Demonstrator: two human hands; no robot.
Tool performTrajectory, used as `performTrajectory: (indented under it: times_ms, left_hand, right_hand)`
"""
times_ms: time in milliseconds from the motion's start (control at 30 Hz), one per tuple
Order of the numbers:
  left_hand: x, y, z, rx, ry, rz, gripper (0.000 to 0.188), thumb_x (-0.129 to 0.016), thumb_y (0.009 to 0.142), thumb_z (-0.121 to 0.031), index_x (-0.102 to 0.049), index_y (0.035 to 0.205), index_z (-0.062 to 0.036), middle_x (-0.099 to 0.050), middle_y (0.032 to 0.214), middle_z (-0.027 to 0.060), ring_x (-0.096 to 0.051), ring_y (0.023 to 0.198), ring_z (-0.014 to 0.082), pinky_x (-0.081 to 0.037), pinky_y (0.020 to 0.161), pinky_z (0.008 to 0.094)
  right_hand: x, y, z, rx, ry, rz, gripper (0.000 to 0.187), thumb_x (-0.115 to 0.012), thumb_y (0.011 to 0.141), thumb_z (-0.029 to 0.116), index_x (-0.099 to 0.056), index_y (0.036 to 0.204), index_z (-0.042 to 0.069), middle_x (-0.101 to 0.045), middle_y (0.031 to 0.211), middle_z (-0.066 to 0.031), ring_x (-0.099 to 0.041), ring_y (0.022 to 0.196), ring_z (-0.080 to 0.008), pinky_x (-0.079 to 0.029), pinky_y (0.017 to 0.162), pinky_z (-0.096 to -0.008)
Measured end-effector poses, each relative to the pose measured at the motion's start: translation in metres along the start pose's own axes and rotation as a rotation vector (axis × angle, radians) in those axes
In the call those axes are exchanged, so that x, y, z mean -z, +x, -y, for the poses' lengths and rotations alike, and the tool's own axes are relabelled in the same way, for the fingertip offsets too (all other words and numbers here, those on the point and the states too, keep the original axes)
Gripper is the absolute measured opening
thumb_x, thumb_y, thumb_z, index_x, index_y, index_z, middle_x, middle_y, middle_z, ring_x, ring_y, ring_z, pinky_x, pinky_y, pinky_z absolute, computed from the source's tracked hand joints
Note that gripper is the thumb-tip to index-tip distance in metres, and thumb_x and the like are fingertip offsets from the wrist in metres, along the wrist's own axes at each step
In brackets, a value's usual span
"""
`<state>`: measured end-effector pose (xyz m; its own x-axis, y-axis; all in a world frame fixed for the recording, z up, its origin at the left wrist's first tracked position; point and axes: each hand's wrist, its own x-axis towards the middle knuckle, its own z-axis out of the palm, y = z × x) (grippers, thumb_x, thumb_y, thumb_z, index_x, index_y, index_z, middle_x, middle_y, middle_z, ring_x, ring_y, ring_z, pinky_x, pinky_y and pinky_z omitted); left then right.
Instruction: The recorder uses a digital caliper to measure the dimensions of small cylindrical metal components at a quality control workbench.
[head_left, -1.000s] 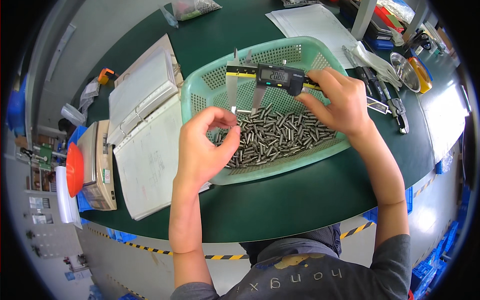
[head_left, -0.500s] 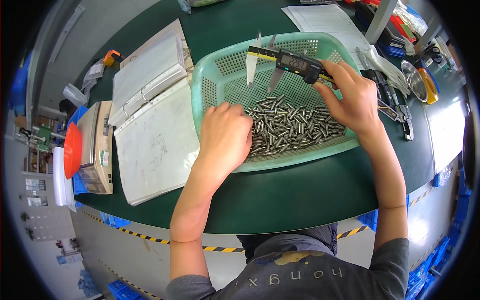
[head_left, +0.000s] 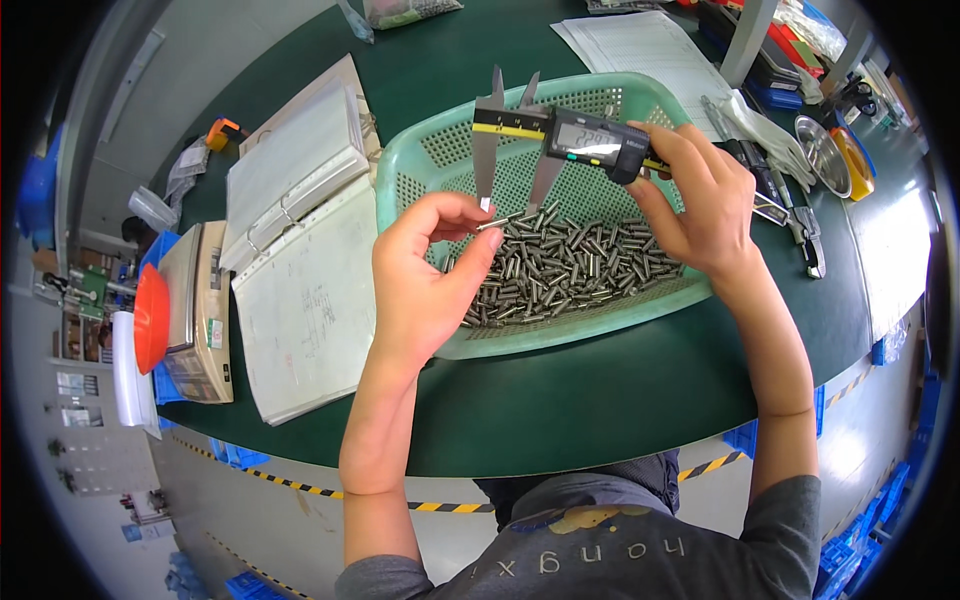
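My right hand [head_left: 700,195] grips a digital caliper [head_left: 588,138] by its display end, holding it over a green perforated plastic basket [head_left: 570,345]. The caliper's long jaws stand apart and point down toward my left hand [head_left: 425,265]. Between thumb and fingertips, that hand pinches a small metal pin [head_left: 492,224], whose far end lies close to the jaw tips; whether it touches them I cannot tell. Below lie many similar short steel pins [head_left: 580,265], heaped across the basket floor.
Left of the basket, an open ring binder [head_left: 305,310] lies beside a scale [head_left: 200,310] with a red dish [head_left: 151,320]. To the right are another caliper [head_left: 790,215], a white glove [head_left: 770,135] and a metal bowl [head_left: 823,157]. Paper sheets [head_left: 640,55] lie behind the basket.
My left hand has risen and turned from the pins, its thumb now showing with a pin pinched near the caliper. The caliper has shifted slightly left and down.
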<state>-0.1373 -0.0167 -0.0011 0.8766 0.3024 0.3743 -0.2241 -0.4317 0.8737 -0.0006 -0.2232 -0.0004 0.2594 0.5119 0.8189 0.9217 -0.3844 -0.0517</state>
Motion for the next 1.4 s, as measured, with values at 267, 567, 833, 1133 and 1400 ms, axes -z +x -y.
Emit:
performTrajectory:
  times_ms: [267, 567, 833, 1133, 1400]
  left_hand:
    - [0.004, -0.001, -0.004, 0.226, -0.366, 0.085, 0.018, -0.069, 0.075, 0.002, -0.062, 0.092, 0.0016, -0.065, 0.090, 0.0073, -0.060, 0.080, 0.0120, -0.049, 0.076, 0.0264]
    - [0.002, -0.002, -0.007, 0.252, -0.341, 0.030, 0.019, -0.070, 0.076, 0.000, -0.064, 0.094, 0.0023, -0.065, 0.090, 0.0066, -0.060, 0.078, 0.0111, -0.049, 0.075, 0.0257]
    - [0.002, -0.002, -0.012, 0.242, -0.301, 0.002, 0.016, -0.070, 0.077, -0.001, -0.064, 0.091, 0.0025, -0.066, 0.089, 0.0070, -0.061, 0.078, 0.0110, -0.050, 0.074, 0.0257]
    - [0.003, -0.003, -0.012, 0.229, -0.303, 0.017, 0.015, -0.069, 0.077, -0.001, -0.064, 0.091, 0.0024, -0.066, 0.088, 0.0067, -0.060, 0.078, 0.0108, -0.049, 0.074, 0.0254]
    - [0.005, -0.003, -0.012, 0.280, -0.308, 0.072, 0.018, -0.068, 0.077, -0.002, -0.063, 0.094, 0.0020, -0.064, 0.094, 0.0072, -0.059, 0.081, 0.0110, -0.048, 0.076, 0.0273]
  right_hand:
    - [-0.002, 0.000, 0.000, 0.046, 0.061, 0.005, 0.038, -0.071, 0.069, 0.019, -0.060, 0.103, 0.004, -0.051, 0.069, -0.0060, -0.049, 0.050, -0.0221, -0.039, 0.045, -0.0307]
    - [0.000, 0.001, 0.002, 0.066, 0.070, 0.052, 0.037, -0.071, 0.070, 0.019, -0.061, 0.102, 0.004, -0.052, 0.068, -0.0059, -0.049, 0.049, -0.0215, -0.039, 0.045, -0.0307]
    - [-0.001, 0.000, -0.001, 0.068, 0.071, 0.049, 0.037, -0.072, 0.070, 0.019, -0.060, 0.101, 0.003, -0.051, 0.067, -0.0056, -0.049, 0.049, -0.0217, -0.040, 0.045, -0.0306]
    - [0.001, 0.000, 0.001, 0.041, 0.060, 0.031, 0.033, -0.074, 0.069, 0.023, -0.059, 0.091, 0.004, -0.053, 0.067, -0.0060, -0.051, 0.049, -0.0221, -0.040, 0.043, -0.0306]
    - [0.001, 0.000, 0.000, 0.042, 0.071, 0.037, 0.031, -0.075, 0.067, 0.025, -0.059, 0.085, 0.005, -0.055, 0.064, -0.0049, -0.052, 0.048, -0.0225, -0.040, 0.042, -0.0304]
